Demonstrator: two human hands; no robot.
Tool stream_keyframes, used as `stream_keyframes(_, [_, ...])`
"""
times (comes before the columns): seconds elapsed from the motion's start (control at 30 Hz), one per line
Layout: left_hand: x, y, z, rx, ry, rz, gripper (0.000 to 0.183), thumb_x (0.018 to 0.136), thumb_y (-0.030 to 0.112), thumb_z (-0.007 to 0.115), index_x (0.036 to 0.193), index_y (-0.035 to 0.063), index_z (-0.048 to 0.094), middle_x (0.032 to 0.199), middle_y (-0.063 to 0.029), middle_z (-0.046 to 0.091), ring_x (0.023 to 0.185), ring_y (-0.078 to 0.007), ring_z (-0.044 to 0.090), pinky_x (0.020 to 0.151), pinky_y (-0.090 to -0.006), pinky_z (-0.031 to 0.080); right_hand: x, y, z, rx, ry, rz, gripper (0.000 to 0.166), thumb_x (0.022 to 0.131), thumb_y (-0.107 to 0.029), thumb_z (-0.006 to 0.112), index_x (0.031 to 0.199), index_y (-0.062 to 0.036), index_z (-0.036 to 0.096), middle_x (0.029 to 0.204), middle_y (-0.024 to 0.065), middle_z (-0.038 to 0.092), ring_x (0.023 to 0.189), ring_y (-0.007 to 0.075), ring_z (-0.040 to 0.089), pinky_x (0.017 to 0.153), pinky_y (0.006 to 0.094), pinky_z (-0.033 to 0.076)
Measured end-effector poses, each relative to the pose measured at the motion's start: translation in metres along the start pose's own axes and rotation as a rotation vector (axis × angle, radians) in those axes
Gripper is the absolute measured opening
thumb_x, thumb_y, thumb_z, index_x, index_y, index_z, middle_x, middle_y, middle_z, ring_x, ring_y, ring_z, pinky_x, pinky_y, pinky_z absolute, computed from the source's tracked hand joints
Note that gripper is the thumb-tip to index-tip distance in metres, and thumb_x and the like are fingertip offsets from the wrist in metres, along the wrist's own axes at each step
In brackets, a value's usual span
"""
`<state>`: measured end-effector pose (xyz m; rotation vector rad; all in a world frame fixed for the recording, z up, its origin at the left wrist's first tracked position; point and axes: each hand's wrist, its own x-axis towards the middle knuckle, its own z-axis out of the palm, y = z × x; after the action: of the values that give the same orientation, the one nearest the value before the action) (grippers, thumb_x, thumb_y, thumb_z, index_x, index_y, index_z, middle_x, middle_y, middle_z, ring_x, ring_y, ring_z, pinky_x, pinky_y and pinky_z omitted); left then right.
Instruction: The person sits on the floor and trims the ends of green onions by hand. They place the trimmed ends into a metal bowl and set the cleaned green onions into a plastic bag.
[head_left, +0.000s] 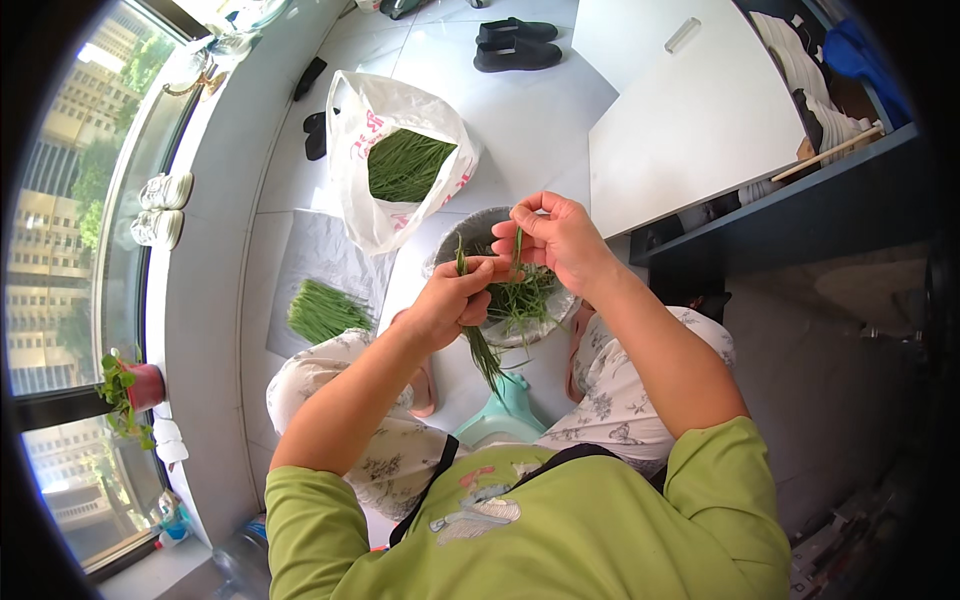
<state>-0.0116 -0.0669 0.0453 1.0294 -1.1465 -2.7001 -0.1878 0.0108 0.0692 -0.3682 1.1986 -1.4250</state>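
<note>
My left hand (457, 300) is closed around a small bunch of long green leafy stalks (481, 352), whose ends hang down towards me. Close by on the right, my right hand (551, 236) pinches a thin green blade between thumb and fingers. Both hands are over a round bin with a grey plastic liner (559, 309), which holds loose green scraps (525, 296). Beyond it stands a white plastic bag (352, 210) with red writing, full of green stalks (411, 166). A neat pile of green stalks (326, 311) lies on a grey plastic sheet (300, 251) at the left.
A turquoise plastic stool (504, 412) shows between my legs. Black shoes (517, 45) stand on the tiled floor at the back. At the right is a white cabinet door (690, 120) beside shelved shoes. White sneakers (159, 210) and a potted plant (142, 386) are on the window ledge.
</note>
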Motion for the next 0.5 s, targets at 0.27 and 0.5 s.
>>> stream_keyframes(0.27, [-0.001,-0.008,0.009,-0.05,-0.066,-0.063,0.034,0.101,0.022,0.04,0.125,0.0,0.05,0.121,-0.0131,0.059,0.046,-0.0046,0.026,0.042,-0.0201,0.027,-0.001,-0.015,-0.009,0.157,0.088,-0.051,0.015,0.093,-0.013,0.056,0.096,-0.0001,0.051,0.094,0.0178,0.065,0.081,0.026,0.066,0.075,0.0377,0.056])
stream_keyframes(0.5, [-0.001,-0.01,0.014,-0.07,-0.099,-0.038,0.032,0.099,0.02,0.045,0.123,-0.0008,0.052,0.113,-0.0103,0.063,0.046,-0.0038,0.027,0.043,-0.0196,0.026,-0.001,-0.02,-0.012,0.166,0.109,-0.067,0.014,0.093,-0.013,0.056,0.098,-0.0012,0.051,0.094,0.017,0.065,0.085,0.0274,0.066,0.079,0.0399,0.056])
